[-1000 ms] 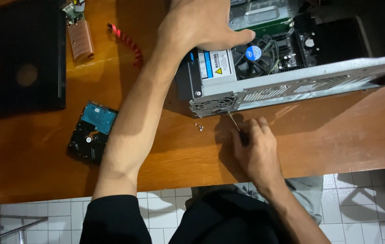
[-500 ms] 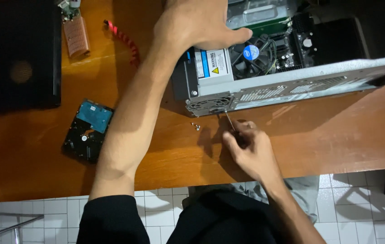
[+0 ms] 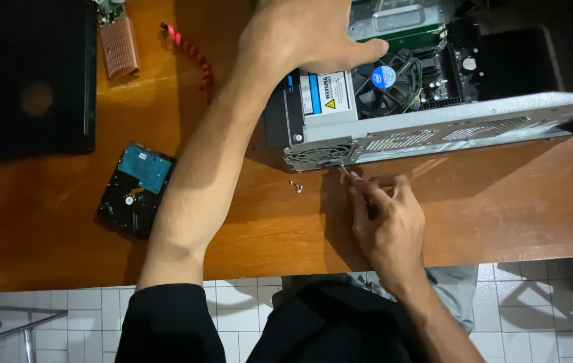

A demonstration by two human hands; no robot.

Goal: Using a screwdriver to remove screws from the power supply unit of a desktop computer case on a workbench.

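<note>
An open desktop computer case (image 3: pixel 447 128) lies on its side on the wooden table (image 3: pixel 246 222), its cooling fan (image 3: pixel 386 79) and motherboard showing. My left hand (image 3: pixel 303 37) rests flat on top of the power supply (image 3: pixel 320 101) at the case's left end. My right hand (image 3: pixel 387 218) grips a screwdriver (image 3: pixel 350 178), whose tip touches the rear panel of the case near the fan grille (image 3: pixel 318 156). Two small loose screws (image 3: pixel 296 186) lie on the table just left of the screwdriver tip.
A bare hard drive (image 3: pixel 133 190) lies on the table at the left. A black flat panel (image 3: pixel 27 74) fills the far left corner. A finned heatsink part (image 3: pixel 118 47) and a red cable (image 3: pixel 192 50) lie at the back. White floor tiles (image 3: pixel 542 309) show below the table edge.
My right hand with the screwdriver has shifted slightly and turned at the rear panel. My left hand stays on the power supply. The view has drifted a little.
</note>
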